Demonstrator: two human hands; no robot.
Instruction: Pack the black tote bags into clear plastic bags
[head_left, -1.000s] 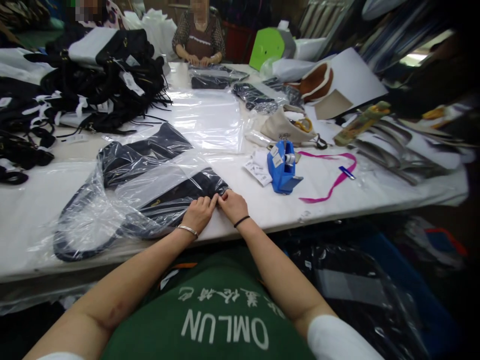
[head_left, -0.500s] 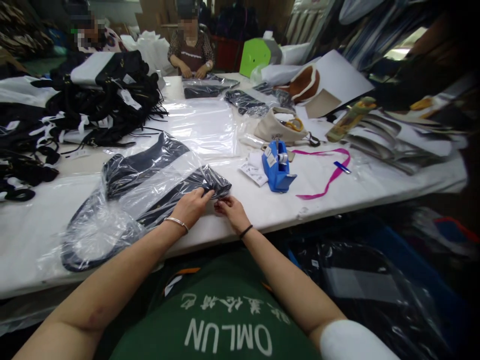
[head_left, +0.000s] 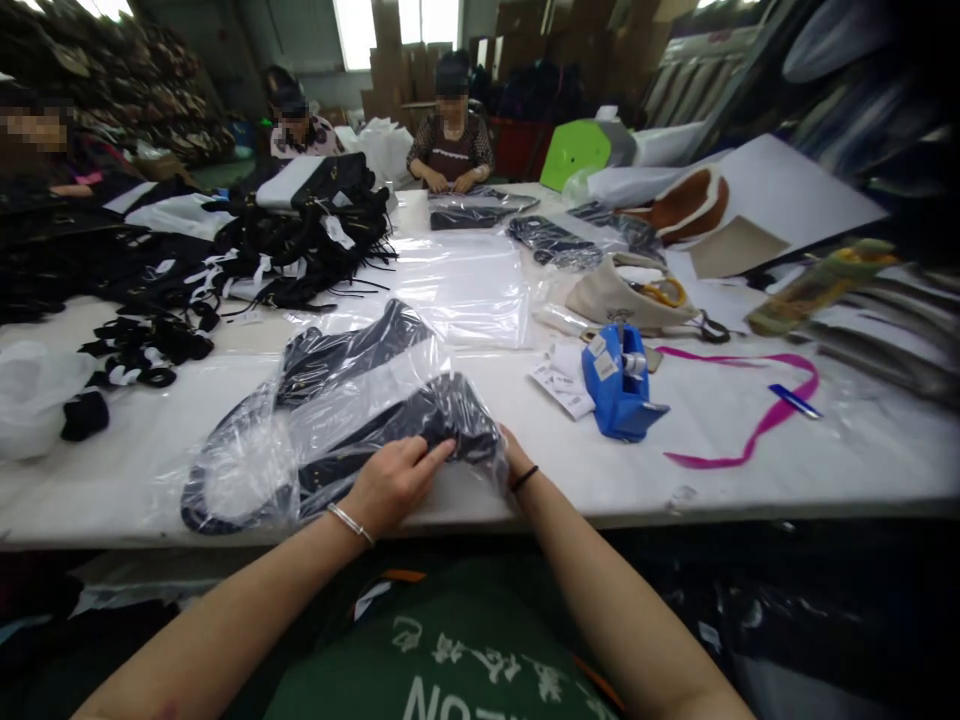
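Observation:
A black bag with a pale band across it (head_left: 367, 400) lies in clear plastic near the table's front edge. Its looped strap (head_left: 191, 500) shows through the film at the left. My left hand (head_left: 397, 482) is closed on the near right part of the wrapped bag, its index finger stretched along the film. At the bag's right end is my right hand (head_left: 516, 458), touching the plastic; its fingers are hidden behind the bag and film. Right of my hands stands a blue tape dispenser (head_left: 619, 385), with white printed labels (head_left: 561, 388) beside it.
Black bags with tags (head_left: 315, 235) are heaped at the left. Flat clear plastic sleeves (head_left: 465, 285) lie ahead. A magenta ribbon (head_left: 772, 425), a blue cutter (head_left: 795, 400) and a beige pouch (head_left: 619, 300) are at right. Co-workers sit across the table (head_left: 712, 490).
My right hand has moved behind the bag's right end, which is now lifted and bunched. My left hand still grips the near side. The camera view has tilted up and turned left.

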